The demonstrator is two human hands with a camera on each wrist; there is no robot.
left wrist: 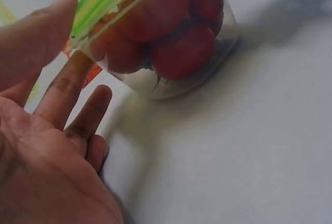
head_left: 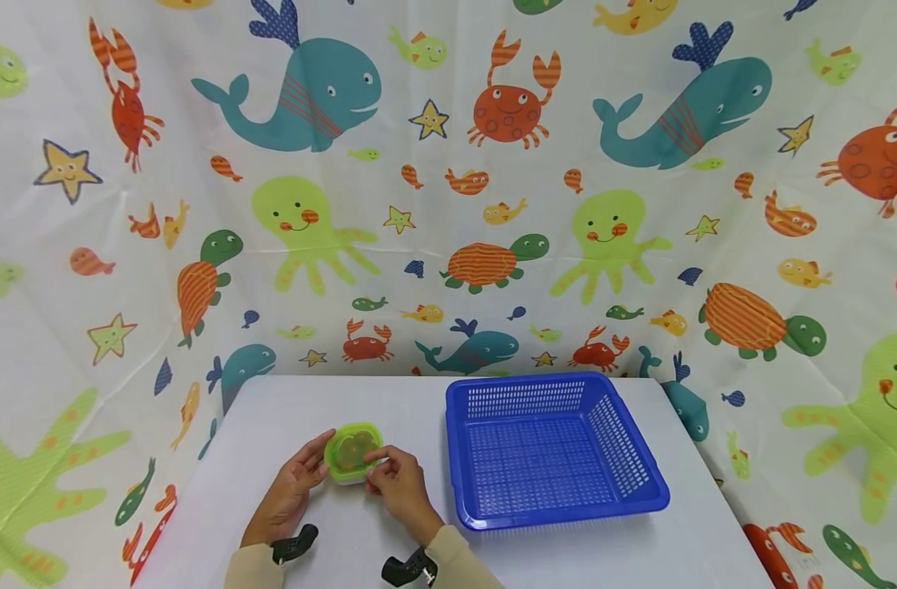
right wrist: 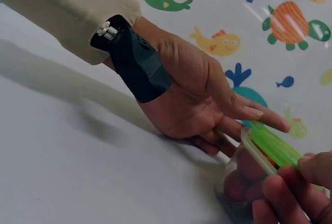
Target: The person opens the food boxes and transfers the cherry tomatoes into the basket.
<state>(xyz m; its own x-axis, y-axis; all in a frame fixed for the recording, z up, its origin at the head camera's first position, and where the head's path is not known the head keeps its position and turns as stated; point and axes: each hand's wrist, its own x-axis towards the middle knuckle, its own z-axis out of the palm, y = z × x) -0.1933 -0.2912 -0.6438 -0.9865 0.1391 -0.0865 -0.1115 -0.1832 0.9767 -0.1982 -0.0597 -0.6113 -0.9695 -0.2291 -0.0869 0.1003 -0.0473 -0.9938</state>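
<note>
Right hand point(head_left: 404, 488), left of the lower centre of the frame, pinching a lid edge between thumb and finger; left hand point(head_left: 290, 492), farther left, loosely spread, its thumb and fingers against the opposite side of the same vessel. Sea-animal cloth point(head_left: 389, 176) fills the upper frame and both flanks as backdrop. Below it stands the white bench point(head_left: 393, 401), reaching to the lower margin. Blue perforated plastic basket point(head_left: 559, 519) occupies the right of centre, well apart from both hands. Beige sleeves point(head_left: 254, 567) enter at the lower margin. Clear plastic container point(left wrist: 139, 85) sits on the bench, left of the frame's centre, between the two hands. Seen from the head, it lies just up and left of the right hand and just up and right of the left; both touch the vessel, so neither is plainly nearer. Its outline is nearly square with rounded corners, and no long axis can be made out. Translucent green lid point(head_left: 354, 448) covers the top, the right hand's grip falling on its right edge; whether the rim there is sealed or lifted cannot be told. Black wrist cameras point(head_left: 295, 543) are strapped at both cuffs. Red tomatoes point(left wrist: 182, 53), smallest, show through the container wall, closely packed.
</note>
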